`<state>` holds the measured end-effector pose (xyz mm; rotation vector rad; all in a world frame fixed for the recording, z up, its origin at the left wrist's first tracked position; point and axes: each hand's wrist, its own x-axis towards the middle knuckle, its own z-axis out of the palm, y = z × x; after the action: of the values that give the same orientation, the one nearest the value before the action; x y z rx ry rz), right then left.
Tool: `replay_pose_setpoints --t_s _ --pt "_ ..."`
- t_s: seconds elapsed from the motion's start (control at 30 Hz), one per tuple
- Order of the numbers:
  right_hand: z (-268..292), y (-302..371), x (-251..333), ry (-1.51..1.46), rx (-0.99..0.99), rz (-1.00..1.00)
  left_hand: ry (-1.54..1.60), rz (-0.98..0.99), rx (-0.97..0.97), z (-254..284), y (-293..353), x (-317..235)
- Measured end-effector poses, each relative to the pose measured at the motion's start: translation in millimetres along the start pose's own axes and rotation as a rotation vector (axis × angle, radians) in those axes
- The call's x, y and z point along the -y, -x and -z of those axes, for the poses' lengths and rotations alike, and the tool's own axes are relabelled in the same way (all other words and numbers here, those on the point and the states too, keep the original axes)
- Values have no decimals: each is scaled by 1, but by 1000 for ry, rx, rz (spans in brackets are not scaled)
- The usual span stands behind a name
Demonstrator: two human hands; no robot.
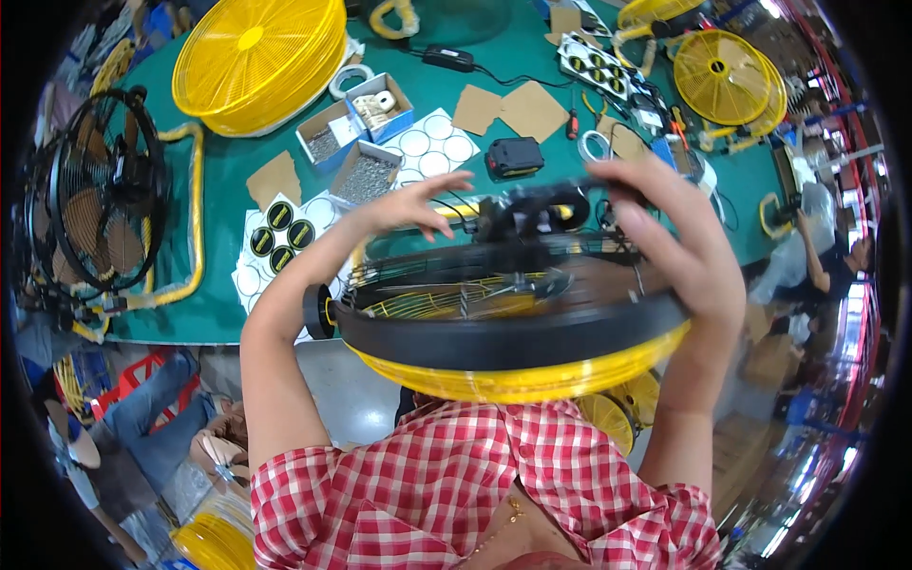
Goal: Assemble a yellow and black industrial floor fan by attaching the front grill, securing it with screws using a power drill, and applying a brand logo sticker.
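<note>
In front of my chest a round fan (513,340) stands on edge, with its black rim up and its yellow wire grille (522,382) toward me. Its blades are blurred. A black motor housing (532,217) sticks out on the far side, next to a yellow tube. My right hand (689,233) curves around the fan's right side, fingers bent by the motor housing and palm against the rim. On the left, my left hand (418,204) hovers beyond the rim with its fingers spread, holding nothing. A black knob (320,312) sits on the rim's left end.
On the green table (218,318) lie a black battery pack (514,157), small boxes of screws (369,176), sticker sheets (282,233), cardboard pieces (534,108) and a screwdriver (573,124). Yellow fan grilles (256,66) stand far left, a black fan (104,190) at left. Another person (825,271) is at right.
</note>
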<state>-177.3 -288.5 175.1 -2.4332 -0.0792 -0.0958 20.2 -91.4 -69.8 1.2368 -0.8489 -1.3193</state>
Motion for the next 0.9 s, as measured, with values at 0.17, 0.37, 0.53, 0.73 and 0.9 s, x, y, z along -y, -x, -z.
replay_pose_setpoints --t_s 0.17,0.37,0.53,0.73,0.9 --pt "-5 -40 -51 -37 39 114 101 -192 -432 56 46 9" --pt "-7 -81 -74 69 25 -43 170 -261 -758 78 114 56" --pt "-1 -78 -71 20 29 -107 381 -359 -930 1 129 50" --pt "-3 -82 -67 -29 71 -114 513 -438 -1226 -51 138 56" --pt "-3 -82 -71 -58 75 -86 248 -616 -1207 -67 134 62"
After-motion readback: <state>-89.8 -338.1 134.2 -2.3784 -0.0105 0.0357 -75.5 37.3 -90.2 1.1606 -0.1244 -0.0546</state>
